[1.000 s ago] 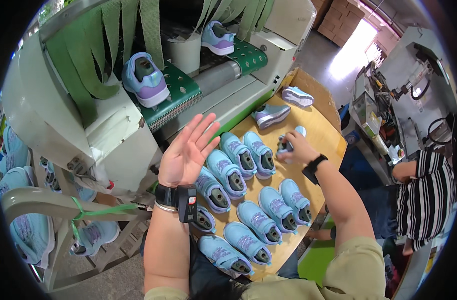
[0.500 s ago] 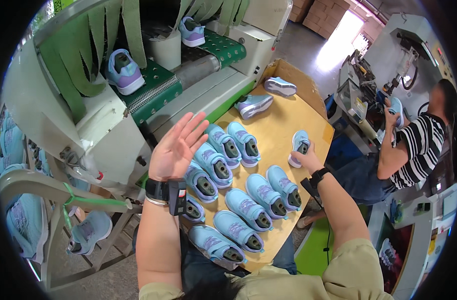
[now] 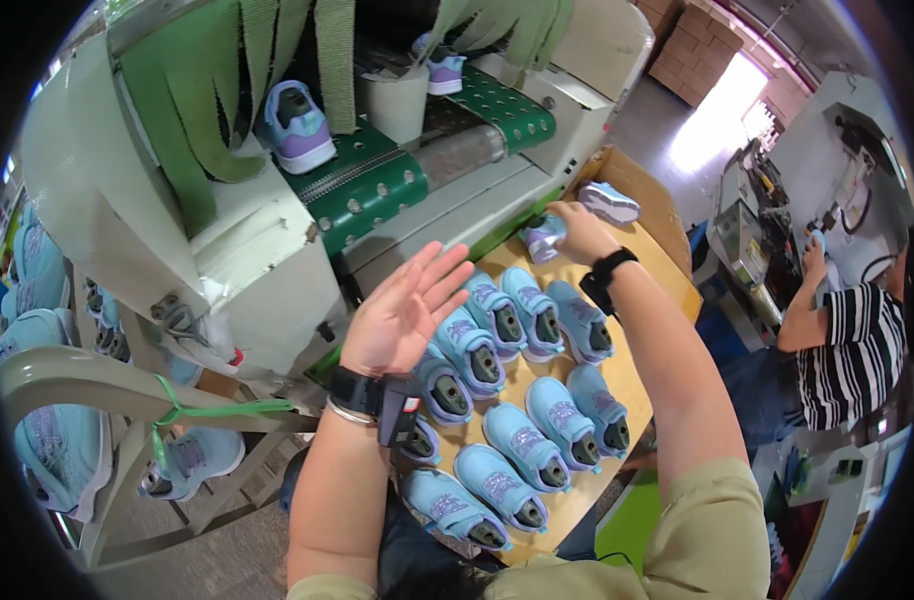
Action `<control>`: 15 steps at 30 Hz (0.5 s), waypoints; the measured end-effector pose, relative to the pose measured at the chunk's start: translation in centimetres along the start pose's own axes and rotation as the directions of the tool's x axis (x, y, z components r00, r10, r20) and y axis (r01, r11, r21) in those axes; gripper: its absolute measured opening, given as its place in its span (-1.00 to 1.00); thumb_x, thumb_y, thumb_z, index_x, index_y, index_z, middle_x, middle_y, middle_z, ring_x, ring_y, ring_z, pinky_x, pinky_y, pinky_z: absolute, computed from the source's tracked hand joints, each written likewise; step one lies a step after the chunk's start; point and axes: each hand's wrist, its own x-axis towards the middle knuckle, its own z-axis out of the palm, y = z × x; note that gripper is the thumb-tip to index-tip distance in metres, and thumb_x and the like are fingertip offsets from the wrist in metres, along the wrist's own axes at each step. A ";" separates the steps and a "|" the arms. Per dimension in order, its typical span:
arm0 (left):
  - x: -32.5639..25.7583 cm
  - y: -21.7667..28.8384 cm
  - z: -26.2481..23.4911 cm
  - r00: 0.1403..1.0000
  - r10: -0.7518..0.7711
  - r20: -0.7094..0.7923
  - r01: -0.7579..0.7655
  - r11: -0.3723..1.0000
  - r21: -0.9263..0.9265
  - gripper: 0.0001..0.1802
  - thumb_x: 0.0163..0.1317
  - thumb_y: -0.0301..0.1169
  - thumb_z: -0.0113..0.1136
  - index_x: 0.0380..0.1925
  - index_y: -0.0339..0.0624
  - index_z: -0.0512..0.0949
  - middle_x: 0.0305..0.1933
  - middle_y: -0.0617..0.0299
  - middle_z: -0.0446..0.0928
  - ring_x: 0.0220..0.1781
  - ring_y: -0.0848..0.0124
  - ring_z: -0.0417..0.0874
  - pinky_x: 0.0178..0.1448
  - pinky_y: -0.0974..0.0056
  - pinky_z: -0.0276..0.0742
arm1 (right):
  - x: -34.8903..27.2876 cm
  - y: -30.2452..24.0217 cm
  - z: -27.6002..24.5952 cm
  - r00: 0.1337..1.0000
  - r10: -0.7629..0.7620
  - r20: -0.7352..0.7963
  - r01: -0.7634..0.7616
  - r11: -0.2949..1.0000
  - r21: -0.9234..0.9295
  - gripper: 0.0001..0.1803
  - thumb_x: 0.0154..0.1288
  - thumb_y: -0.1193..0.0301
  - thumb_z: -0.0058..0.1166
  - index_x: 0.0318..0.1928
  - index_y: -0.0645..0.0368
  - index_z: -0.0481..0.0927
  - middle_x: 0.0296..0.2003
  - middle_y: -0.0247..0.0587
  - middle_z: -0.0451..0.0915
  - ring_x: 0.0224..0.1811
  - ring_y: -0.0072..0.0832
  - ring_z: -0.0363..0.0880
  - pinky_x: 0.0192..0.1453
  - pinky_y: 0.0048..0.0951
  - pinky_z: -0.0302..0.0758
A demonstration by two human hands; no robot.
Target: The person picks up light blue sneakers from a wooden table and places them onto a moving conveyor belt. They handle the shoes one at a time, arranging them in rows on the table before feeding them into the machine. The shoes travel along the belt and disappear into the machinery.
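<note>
A purple shoe rides the green belt under hanging strips; a person in stripes works beside stacked boxes

packages: stacked brown cardboard boxes, rectangular, on the floor far top right, behind the conveyor machine | labels: none legible | signs: none | screens: none

The left hand was raised with fingers spread, nearer the body than the right hand, which was extended forward and closed.
</note>
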 end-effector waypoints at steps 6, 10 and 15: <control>0.2 -0.2 -0.4 1.000 0.007 0.010 -0.006 1.000 -0.023 -0.41 0.51 -0.20 -0.08 0.42 -0.29 0.19 0.49 -0.13 0.21 0.49 0.04 0.28 0.51 0.01 0.22 | 2.4 -1.4 5.4 0.980 -0.062 0.190 0.135 0.907 -0.399 -0.54 0.27 0.41 0.05 0.20 -0.08 0.45 0.15 -0.21 0.48 0.23 -0.14 0.45 0.22 0.05 0.44; 0.5 -0.6 0.1 0.999 -0.022 -0.027 0.021 0.999 -0.027 -0.41 0.51 -0.23 -0.09 0.42 -0.33 0.17 0.47 -0.14 0.23 0.46 0.05 0.32 0.48 0.03 0.27 | 0.0 0.9 3.5 0.960 -0.256 -0.111 0.216 0.934 -0.283 -0.35 0.03 0.52 0.23 0.21 0.07 0.40 0.02 -0.10 0.49 0.10 -0.07 0.47 0.18 -0.15 0.47; 0.8 -2.9 1.1 0.978 -0.180 -0.104 0.185 0.982 0.034 -0.41 0.51 -0.21 -0.08 0.40 -0.33 0.18 0.45 -0.14 0.26 0.43 0.07 0.36 0.44 0.03 0.32 | -5.3 -1.0 -3.5 0.881 0.025 -0.473 0.153 0.930 0.333 0.08 0.00 0.48 0.40 0.50 0.21 0.04 -0.05 0.03 0.42 -0.07 -0.12 0.44 0.08 -0.24 0.45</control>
